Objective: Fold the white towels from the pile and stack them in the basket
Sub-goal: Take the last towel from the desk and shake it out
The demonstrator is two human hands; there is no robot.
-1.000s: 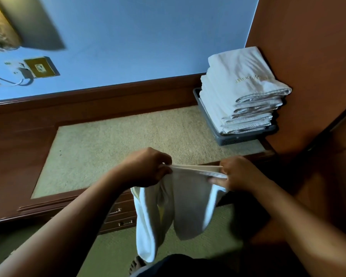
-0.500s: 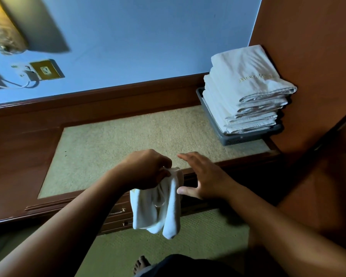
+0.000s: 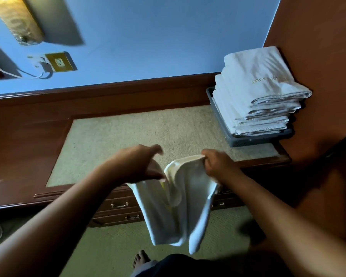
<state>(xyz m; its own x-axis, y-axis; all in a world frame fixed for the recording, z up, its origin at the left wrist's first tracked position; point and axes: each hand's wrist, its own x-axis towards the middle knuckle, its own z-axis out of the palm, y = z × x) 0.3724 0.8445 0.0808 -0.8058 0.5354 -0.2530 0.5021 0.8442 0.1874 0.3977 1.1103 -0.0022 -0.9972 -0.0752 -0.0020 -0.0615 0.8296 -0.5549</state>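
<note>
Well, your main risk right now is a crooked fold or a dropped towel (image 3: 180, 208). It hangs in mid-air at lower centre of the frame, in front of the drawers (image 3: 118, 205) and off the tabletop (image 3: 128, 136), and its loose lower corners dangle unevenly above the floor (image 3: 108, 246). If you don't match the two top corners before bringing them together, I judge the fold will come out skewed and won't sit square on the stack. The stack of folded towels (image 3: 262, 90) at the right of the frame stands well above the rim of the grey basket (image 3: 254, 141), and its top layer juts past that rim. One more towel laid carelessly could tip the upper layers off.

Your hands are apart, and the towel's upper edge sags between them. Your right hand (image 3: 218, 166) is curled tight round one top corner, pinching the cloth. Your left hand (image 3: 136, 164) sits over the opposite corner, but it is blurred. Its fingers look partly spread, and I cannot tell whether the thumb grips the cloth or only rests on it. If that side is loose, the towel will swing from the right hand alone. No pile of unfolded towels shows in the frame.
</note>
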